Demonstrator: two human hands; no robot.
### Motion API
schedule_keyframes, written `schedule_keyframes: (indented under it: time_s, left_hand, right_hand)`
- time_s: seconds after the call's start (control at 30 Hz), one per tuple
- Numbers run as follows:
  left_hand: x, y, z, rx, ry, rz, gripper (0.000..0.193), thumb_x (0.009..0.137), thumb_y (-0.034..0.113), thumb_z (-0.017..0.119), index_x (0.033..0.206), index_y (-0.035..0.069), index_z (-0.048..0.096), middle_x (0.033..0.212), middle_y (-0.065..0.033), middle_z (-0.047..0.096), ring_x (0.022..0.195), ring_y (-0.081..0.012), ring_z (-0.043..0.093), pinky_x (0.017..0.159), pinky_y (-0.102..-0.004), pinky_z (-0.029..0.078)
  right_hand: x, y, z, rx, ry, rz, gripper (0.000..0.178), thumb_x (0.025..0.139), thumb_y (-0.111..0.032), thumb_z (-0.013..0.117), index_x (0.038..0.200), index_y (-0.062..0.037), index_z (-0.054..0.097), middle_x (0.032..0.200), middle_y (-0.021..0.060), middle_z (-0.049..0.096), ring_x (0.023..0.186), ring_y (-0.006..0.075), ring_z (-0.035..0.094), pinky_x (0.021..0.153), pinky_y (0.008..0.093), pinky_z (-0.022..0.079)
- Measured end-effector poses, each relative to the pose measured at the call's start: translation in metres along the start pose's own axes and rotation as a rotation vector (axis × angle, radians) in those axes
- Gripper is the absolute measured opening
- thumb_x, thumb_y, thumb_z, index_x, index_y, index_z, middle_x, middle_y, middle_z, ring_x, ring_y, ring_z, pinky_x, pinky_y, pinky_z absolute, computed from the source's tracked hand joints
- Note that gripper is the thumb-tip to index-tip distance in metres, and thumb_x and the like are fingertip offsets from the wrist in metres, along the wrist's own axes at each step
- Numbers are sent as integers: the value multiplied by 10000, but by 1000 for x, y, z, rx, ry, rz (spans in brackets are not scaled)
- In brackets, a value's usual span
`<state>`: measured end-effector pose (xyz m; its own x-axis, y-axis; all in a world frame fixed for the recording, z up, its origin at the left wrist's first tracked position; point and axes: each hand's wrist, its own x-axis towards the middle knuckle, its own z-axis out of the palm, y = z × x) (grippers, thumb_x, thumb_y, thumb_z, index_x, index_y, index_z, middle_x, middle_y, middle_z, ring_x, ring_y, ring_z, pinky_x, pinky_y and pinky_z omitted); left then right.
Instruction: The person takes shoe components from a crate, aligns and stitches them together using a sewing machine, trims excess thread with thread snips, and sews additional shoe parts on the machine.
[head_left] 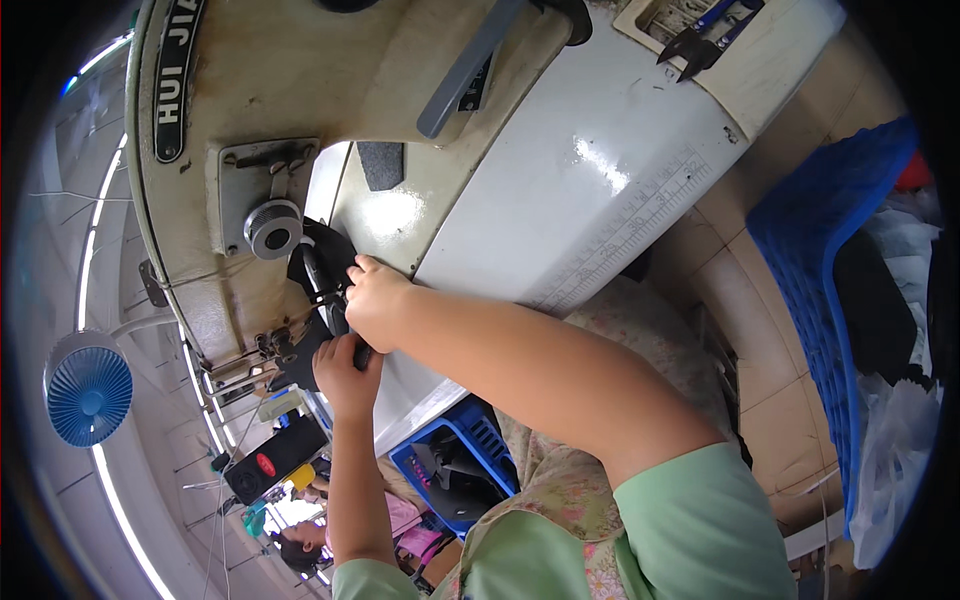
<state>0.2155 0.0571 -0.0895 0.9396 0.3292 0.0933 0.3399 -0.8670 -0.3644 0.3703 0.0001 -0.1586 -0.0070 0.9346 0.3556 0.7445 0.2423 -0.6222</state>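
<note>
An industrial sewing machine (225, 90) with a cream, stained body fills the upper left. Dark, flexible-looking black pieces (325, 243) lie around its needle and presser area, and their exact kind is hard to make out. My left hand (348, 376) is closed at the near edge of the black material, fingers curled and thumb pressed to it. Just beyond it, my right hand (378, 302) rests with bent fingers against the same material beside the presser foot. The fingertips of both hands are partly hidden.
A grey lever (470, 68) hangs from the machine's arm. Thread snips (706, 38) lie in a recess at the white tabletop's (570, 150) far end. Blue crates (815, 230) stand right and below (490, 440). A blue fan (90, 390) and a seated person (310, 545) are at left.
</note>
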Motion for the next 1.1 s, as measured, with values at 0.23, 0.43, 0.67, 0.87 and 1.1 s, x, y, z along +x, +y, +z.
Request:
schedule_keyframes:
  time_s: [0.23, 0.43, 0.67, 0.87, 1.1]
  left_hand:
    - [-2, -5, 1, -1, -33, -5, 229, 654, 214, 755, 742, 71, 600, 708, -103, 603, 696, -321, 575, 688, -429, 442]
    - [-1, -6, 2, 5, -50, -10, 246, 658, 216, 752, 723, 64, 570, 699, -106, 588, 699, -327, 567, 690, -431, 440]
    - [-2, -6, 1, 0, -33, 8, 248, 671, 224, 747, 729, 63, 568, 698, -107, 583, 698, -333, 564, 686, -433, 440]
    - [-3, -6, 3, -11, -26, 11, 253, 671, 226, 749, 725, 60, 565, 695, -107, 581, 692, -335, 562, 676, -435, 438]
    - [-2, -5, 1, -11, -38, 21, 271, 680, 241, 751, 720, 58, 556, 681, -108, 574, 680, -335, 560, 663, -434, 432]
  right_hand:
    - [1, -3, -4, 11, -68, 16, 394, 816, -302, 594, 1101, -63, 723, 1290, 200, 603, 1347, 347, 426, 1178, 498, 170]
    - [-1, -2, -10, 55, -105, 7, 412, 824, -293, 589, 1139, -54, 705, 1320, 197, 584, 1360, 348, 412, 1184, 494, 153]
    - [-1, -5, -13, 46, -108, 28, 414, 827, -303, 601, 1157, -73, 702, 1337, 187, 577, 1366, 349, 404, 1184, 500, 145]
    - [-1, -5, -11, 68, -114, 26, 413, 837, -296, 596, 1165, -67, 697, 1339, 190, 576, 1374, 345, 396, 1184, 501, 143]
    - [0, -5, -8, 61, -77, 26, 400, 835, -298, 593, 1145, -71, 707, 1319, 191, 591, 1355, 349, 419, 1179, 505, 157]
